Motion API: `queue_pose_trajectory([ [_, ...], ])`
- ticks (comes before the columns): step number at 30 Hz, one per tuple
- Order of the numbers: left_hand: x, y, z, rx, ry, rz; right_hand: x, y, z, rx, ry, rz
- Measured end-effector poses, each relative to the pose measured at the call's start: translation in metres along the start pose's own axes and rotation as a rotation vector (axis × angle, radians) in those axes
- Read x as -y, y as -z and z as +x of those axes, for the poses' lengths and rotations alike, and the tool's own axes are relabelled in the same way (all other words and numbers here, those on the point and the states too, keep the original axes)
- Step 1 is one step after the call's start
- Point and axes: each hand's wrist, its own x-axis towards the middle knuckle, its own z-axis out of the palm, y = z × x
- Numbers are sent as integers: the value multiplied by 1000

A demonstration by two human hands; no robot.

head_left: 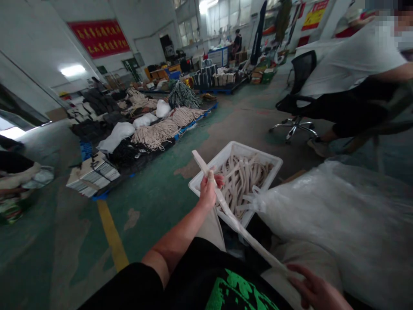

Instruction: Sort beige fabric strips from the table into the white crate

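A long pale webbing strap [240,227] runs slantwise across my lap, its flat end sticking up past my left hand [209,189]. The thumb of that hand presses the strap against closed fingers. At the lower right my right hand [318,287] has its fingers around the strap's other visible stretch, slightly blurred; what lies below is cut off by the frame. Beyond my knees a white plastic crate [277,165] holds a heap of similar beige straps [240,176]. The held strap passes in front of the crate's near left side.
A large clear plastic bag [342,215] bulges beside the crate on the right. A person [351,69] sits on a black office chair [298,103]. Left, pallets carry bundled cords [155,133], white sacks [118,135] and a strapped stack [93,174]. Another person [16,172] is at the left edge.
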Motion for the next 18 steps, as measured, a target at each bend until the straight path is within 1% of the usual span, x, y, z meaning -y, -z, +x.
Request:
queue_pose_trajectory([
  [2,4,0,-21,176,41,88,38,6,-3,-18,84,13],
  [6,11,3,-59,650,280,324,117,19,-12,-66,291,80],
  [8,15,5,-72,833,382,414,144,25,-15,-94,393,138],
  [10,18,8,-80,955,452,483,158,30,-18,-140,457,201],
  [12,19,11,-84,1039,488,538,162,32,-19,-180,485,232],
  [14,18,11,-87,1061,466,569,159,30,-20,-207,491,227],
  [16,15,8,-90,997,394,550,154,24,-21,-212,486,231],
  [18,12,2,-95,885,321,504,149,16,-22,-182,477,256],
])
